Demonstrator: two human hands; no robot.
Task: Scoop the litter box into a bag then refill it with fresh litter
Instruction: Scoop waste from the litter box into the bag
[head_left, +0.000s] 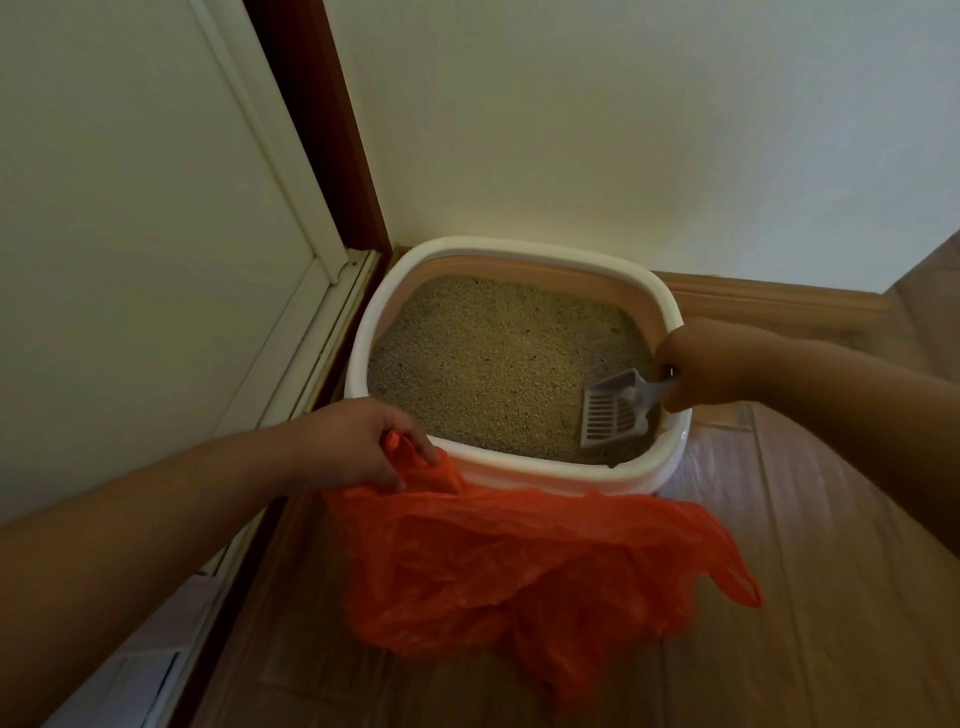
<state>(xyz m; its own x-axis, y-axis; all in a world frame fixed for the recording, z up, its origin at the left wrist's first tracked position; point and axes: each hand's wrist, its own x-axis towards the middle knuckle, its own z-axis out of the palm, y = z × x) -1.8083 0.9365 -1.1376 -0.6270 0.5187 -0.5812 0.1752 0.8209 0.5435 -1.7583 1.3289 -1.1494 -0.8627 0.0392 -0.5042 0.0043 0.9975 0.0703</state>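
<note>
Against the wall corner beside the door (156, 234), your litter box (519, 467) sits full of litter (483, 364). Your right hand (717, 369) grips the scoop (615, 410) inside it; your left hand (353, 447) pinches the orange bag (519, 561) draped over the wood floor (805, 649).

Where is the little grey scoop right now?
The grey slotted plastic scoop sits on the litter in the near-right corner of the white litter box, its handle gripped by the right hand.

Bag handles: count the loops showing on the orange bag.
2. One handle is pinched by the left hand; the other handle hangs free at the right.
</note>
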